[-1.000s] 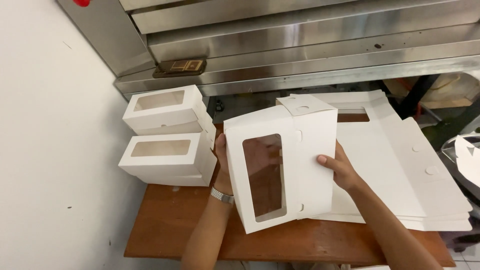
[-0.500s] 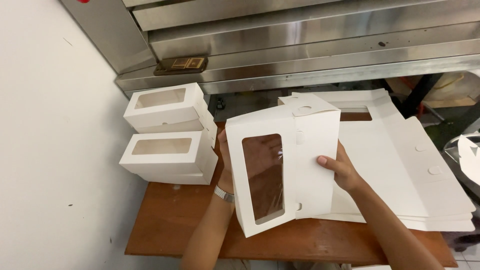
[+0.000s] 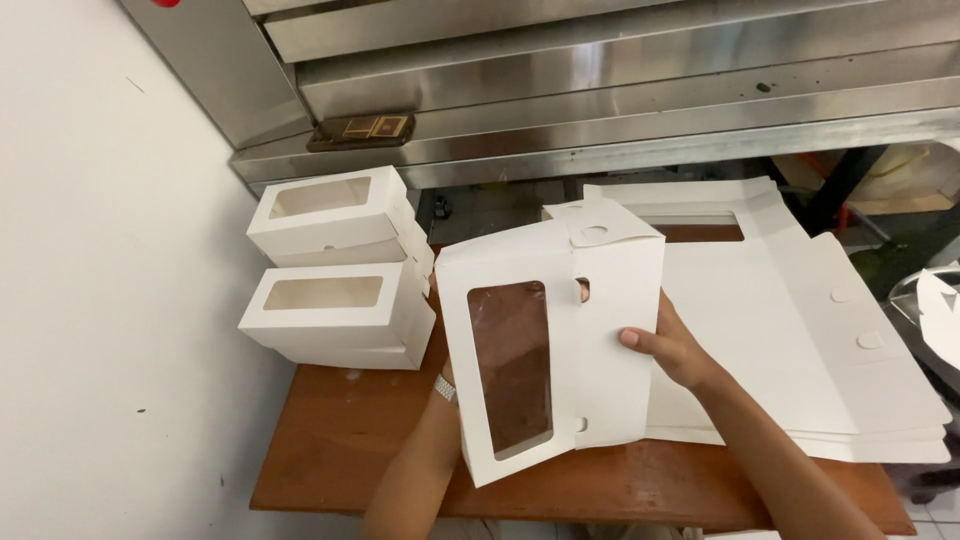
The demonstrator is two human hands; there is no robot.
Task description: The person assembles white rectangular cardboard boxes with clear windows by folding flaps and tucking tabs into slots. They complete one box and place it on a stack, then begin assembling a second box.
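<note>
A: We've got the box (image 3: 550, 350) up at centre frame, window facing us. Right hand (image 3: 672, 345) pinches its right edge, thumb on top.

B: Left hand (image 3: 452, 375) sits behind it; we can't tell its grip.

A: Thin card, light, probably creases easily, so we'd hold the edges, not the film.

My hands have bare table (image 3: 340, 440) in front at the left; two made-up boxes (image 3: 335, 265) block the far left, flat sheets (image 3: 800, 340) cover the right, and a steel ledge (image 3: 600, 150) closes off the back
</note>
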